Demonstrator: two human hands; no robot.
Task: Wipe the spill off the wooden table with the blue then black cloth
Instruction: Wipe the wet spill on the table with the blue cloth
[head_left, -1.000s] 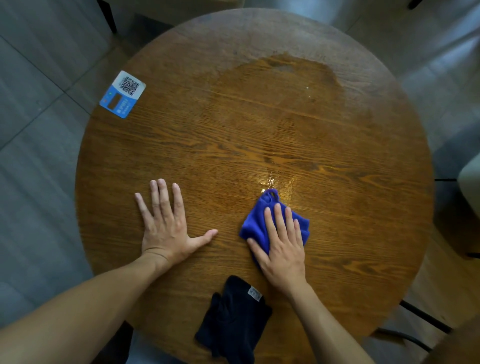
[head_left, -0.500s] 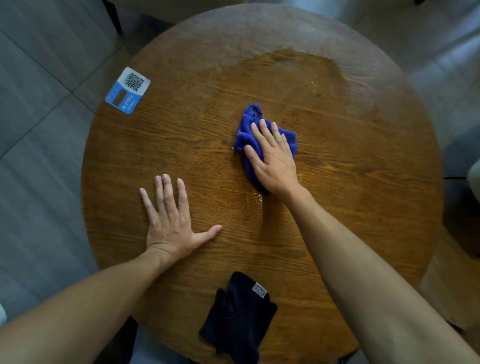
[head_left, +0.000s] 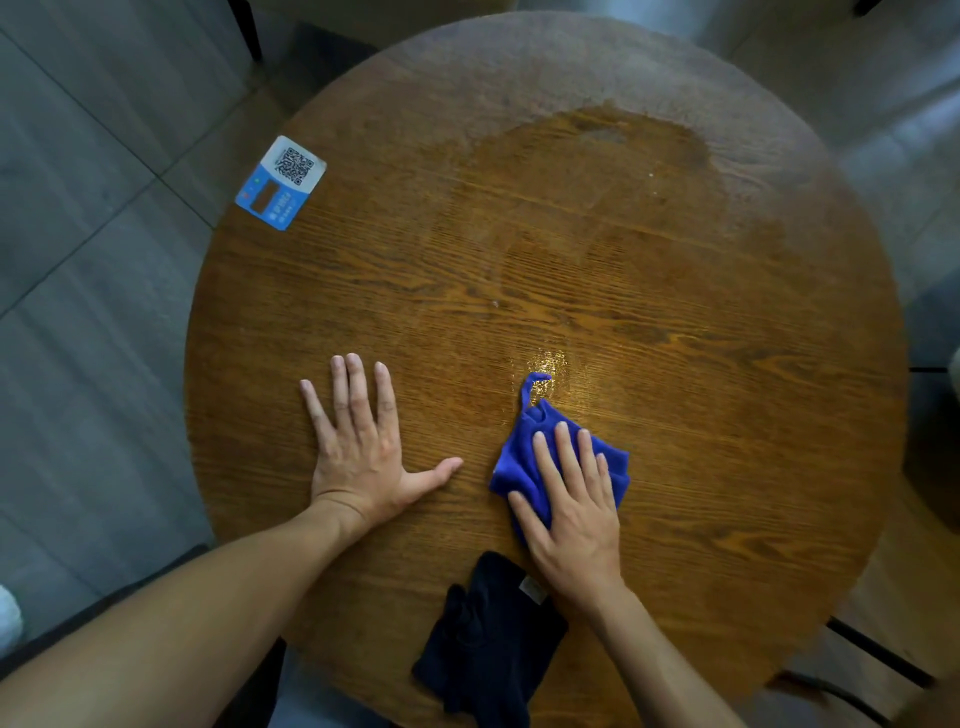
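- Head view: right hand (head_left: 574, 525) presses the blue cloth (head_left: 558, 467) flat, grip splayed wide, at 5 o'clock on the counter (head_left: 727, 415).
- Left hand (head_left: 358, 447) rests flat, holding nothing.
- Risk: wet sheen (head_left: 550, 364) at 12 o'clock of the cloth may only smear.
- Black cloth (head_left: 488, 639) overhangs the 6 o'clock rim; a wrist nudge could drop it.

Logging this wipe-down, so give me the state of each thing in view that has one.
wooden table: damp, small wet patch left
blue cloth: bunched, pressed flat under right hand
black cloth: crumpled, untouched at near edge
left hand: flat on table, empty
QR sticker: flat at table edge
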